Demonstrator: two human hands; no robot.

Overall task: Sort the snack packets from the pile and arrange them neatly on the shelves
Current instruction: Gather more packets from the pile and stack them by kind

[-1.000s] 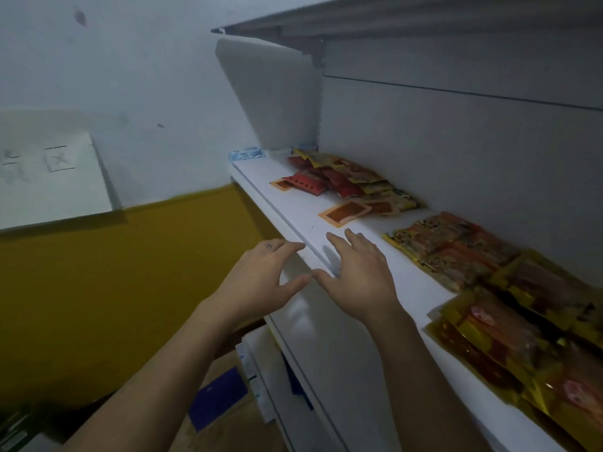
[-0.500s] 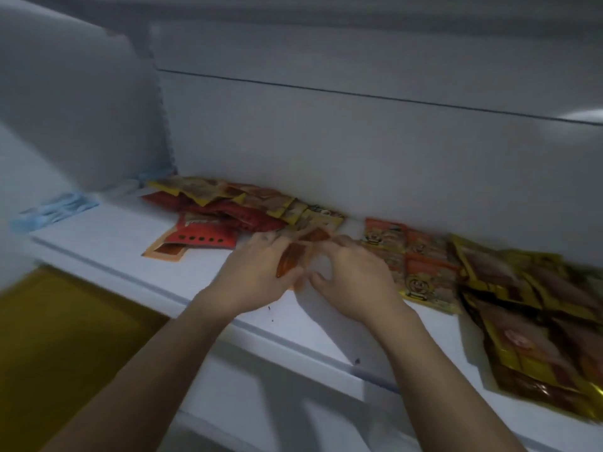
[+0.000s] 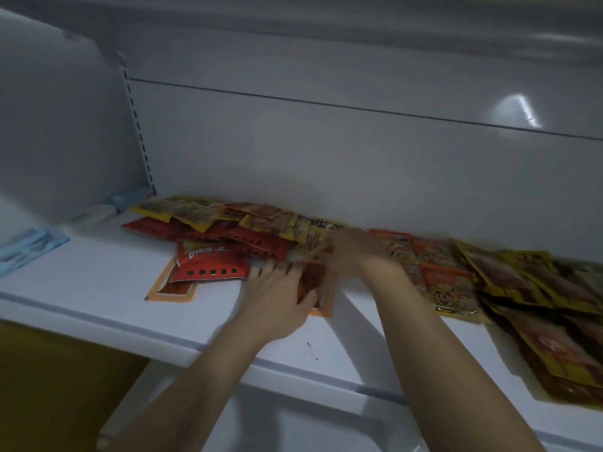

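Where the two bare hands meet over the white shelf (image 3: 98, 288), an orange-edged packet (image 3: 310, 283) with dark reddish-brown contents sits about midway along the shelf, between the front lip and the back panel (image 3: 326, 151). Its long axis runs front to back on a slight slant. The near, orange-bordered end points toward the shelf's front lip, and the far end points toward the heap of packets at the back. Motion blur smears the outline, so whether this is one packet or several stacked cannot be told, nor whether it touches the shelf.

Left grip (image 3: 277, 300): the fingers are spread and nearly straight along the packet's left side, with the thumb tucked against its near end, so the packet is pinched between thumb and fingers. Right grip (image 3: 352, 252): it meets the packet's far end, but is too blurred to tell whether its fingers close on anything.

Immediately to the left, a red packet (image 3: 208, 264) with white lettering lies flat and partly covers a second orange-bordered packet (image 3: 171, 290). Behind these, red and yellow packets (image 3: 208, 223) overlap in a loose pile against the back panel. To the right, orange packets with cartoon faces (image 3: 447, 285) lie in overlapping rows. Beyond them, larger gold packets (image 3: 538, 288) extend to the frame's edge. Pale blue label strips (image 3: 29, 249) lie at the shelf's far left end, near the foot of a slotted upright (image 3: 140, 138).
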